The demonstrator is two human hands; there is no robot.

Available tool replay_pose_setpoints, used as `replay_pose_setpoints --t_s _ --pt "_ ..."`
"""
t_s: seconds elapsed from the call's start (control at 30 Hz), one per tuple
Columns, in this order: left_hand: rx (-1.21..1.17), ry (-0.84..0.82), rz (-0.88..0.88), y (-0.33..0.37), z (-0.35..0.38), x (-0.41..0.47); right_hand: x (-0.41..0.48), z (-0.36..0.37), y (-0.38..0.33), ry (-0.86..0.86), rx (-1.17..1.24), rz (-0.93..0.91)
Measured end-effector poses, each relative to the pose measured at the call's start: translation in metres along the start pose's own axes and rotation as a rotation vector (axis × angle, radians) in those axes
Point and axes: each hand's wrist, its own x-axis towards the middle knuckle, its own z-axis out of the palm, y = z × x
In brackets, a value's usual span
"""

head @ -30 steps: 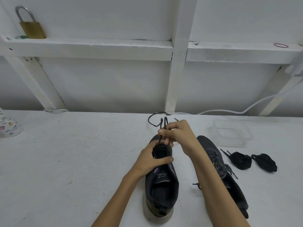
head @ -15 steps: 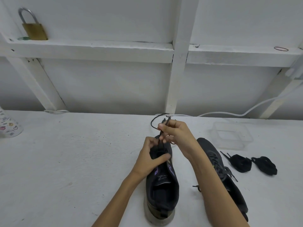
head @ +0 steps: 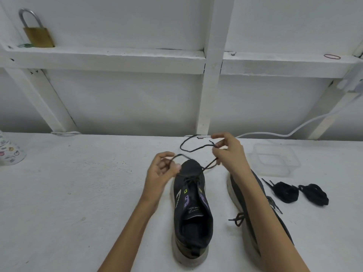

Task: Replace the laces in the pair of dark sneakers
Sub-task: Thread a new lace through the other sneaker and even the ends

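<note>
Head view: a dark sneaker (head: 193, 213) stands on the white table (head: 78, 193) in the middle foreground, heel toward the camera and toe pointing away. Its eyelets are mostly bare; a dark lace (head: 210, 164) runs through the holes nearest the toe, and both ends rise off the shoe. The left hand (head: 163, 169) hovers just left of the toe with fingers curled, pinching one strand, which arcs over the toe cap. The right hand (head: 228, 152) is raised beyond and to the right of the toe, fingertips pinched on the other strand; the free end curves in a loop on the table behind the shoe. The hands are apart, one on each side of the toe, neither touching the sneaker.

The second sneaker (head: 237, 189) lies just to the right, largely covered by the right forearm, with its lace in and a loose end trailing on the table between the two shoes. Right of it lie two bundles of black laces (head: 285, 191), side by side, and behind them a clear plastic tub (head: 275, 160).

A patterned cup (head: 9, 152) sits at the far left edge. On the white ledge (head: 117, 57) above stand a brass padlock (head: 38, 33) at left and a rubber band (head: 332, 56) at right. A white cable (head: 294, 132) runs along the back of the table.
</note>
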Motion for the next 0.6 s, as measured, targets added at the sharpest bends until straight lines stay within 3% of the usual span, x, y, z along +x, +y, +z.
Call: replay_pose_setpoints --t_s 0.07,0.13,0.3,0.37,0.47,0.53,0.6 --pt "-0.001 0.118 -0.019 0.002 -0.019 0.004 0.003 -0.017 0.005 0.085 -0.273 -0.040" --pt "0.032 0.222 -0.065 -0.003 -0.046 0.009 0.006 -0.036 0.009 0.054 -0.544 0.010" --pt "0.337 0.381 -0.212 -0.028 -0.107 0.005 0.016 -0.064 0.020 -0.404 -0.976 0.266" --pt "0.513 0.367 -0.336 -0.037 -0.125 0.005 0.023 -0.065 0.021 -0.559 -1.020 0.323" --pt "0.900 0.222 -0.437 -0.047 -0.131 0.013 0.043 -0.056 0.015 -0.535 -0.977 0.251" --pt "1.069 0.169 -0.333 -0.046 -0.115 0.025 0.063 -0.040 0.012 -0.483 -0.900 0.193" --pt "1.090 0.129 -0.180 -0.040 -0.091 0.043 0.082 -0.017 0.010 -0.474 -0.813 0.151"
